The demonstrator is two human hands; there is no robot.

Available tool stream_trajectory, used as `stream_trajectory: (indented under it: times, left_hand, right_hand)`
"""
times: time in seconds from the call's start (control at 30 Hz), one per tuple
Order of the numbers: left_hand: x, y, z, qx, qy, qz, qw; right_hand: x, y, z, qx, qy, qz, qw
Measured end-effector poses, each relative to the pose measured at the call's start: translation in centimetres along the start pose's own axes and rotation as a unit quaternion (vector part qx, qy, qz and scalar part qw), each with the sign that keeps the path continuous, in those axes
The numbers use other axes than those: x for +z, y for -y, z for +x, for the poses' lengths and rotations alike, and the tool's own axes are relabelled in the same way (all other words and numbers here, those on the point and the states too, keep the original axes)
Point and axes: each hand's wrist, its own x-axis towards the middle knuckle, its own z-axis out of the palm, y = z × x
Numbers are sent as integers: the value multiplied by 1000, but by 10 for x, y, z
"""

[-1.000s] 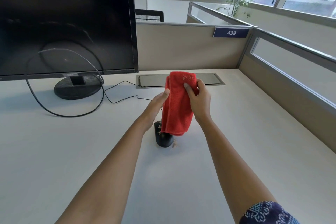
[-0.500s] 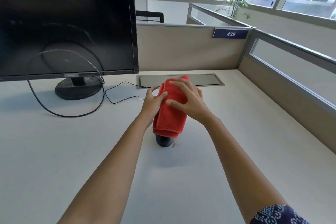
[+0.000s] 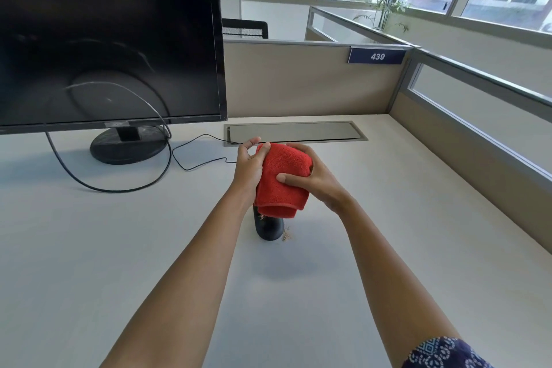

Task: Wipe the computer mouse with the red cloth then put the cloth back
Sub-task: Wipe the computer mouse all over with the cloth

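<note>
The red cloth [image 3: 283,179], folded, is held over the desk between both hands. My left hand [image 3: 249,166] grips its left edge. My right hand [image 3: 315,178] wraps its right side, thumb across the front. Below the cloth lies the black computer mouse [image 3: 268,227] on the white desk; only its near end shows, the rest is behind the cloth. A few light crumbs [image 3: 288,236] sit beside the mouse on its right. The mouse's thin black wire [image 3: 194,166] runs off to the left.
A black monitor [image 3: 110,48] on a round stand [image 3: 128,145] fills the back left, with a thick cable [image 3: 98,187] looping over the desk. A grey cable hatch [image 3: 295,131] lies behind the hands. Cubicle partitions [image 3: 307,81] close the back and right sides.
The cloth has come down from hanging upright to a bunched fold low over the mouse. My right hand shifted from pinching its top to wrapping its side; both hands moved closer together.
</note>
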Motion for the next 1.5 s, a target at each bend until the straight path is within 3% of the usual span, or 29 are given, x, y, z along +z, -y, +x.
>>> stream_trajectory:
  times: [0.1,0.2,0.37,0.5,0.6,0.77,0.93,1.37,1.5]
  left_hand:
    - [0,0,0,11,-26,9,1000]
    - [-2,0,0,69,-46,86,993]
    - [-15,11,-3,43,122,136,982]
    - [-21,24,-3,59,95,164,980]
    - [-33,37,-7,54,99,202,973]
    - [-68,68,-25,17,140,395,908]
    - [-74,81,-36,54,149,512,844]
    - [-77,86,-20,38,169,548,818]
    - [-77,89,-18,10,152,524,838]
  right_hand:
    - [4,-4,1,-4,-76,12,997]
    - [6,-7,3,-2,-124,41,991]
    - [8,-8,2,13,-128,81,988]
    - [10,-10,1,2,-146,40,988]
    - [6,-13,3,-6,-159,-56,986]
    - [-8,-19,7,-23,-82,-301,950]
    - [-5,-23,14,-27,4,-399,916]
    - [15,-13,56,-60,130,-440,887]
    - [28,-14,68,-52,199,-473,857]
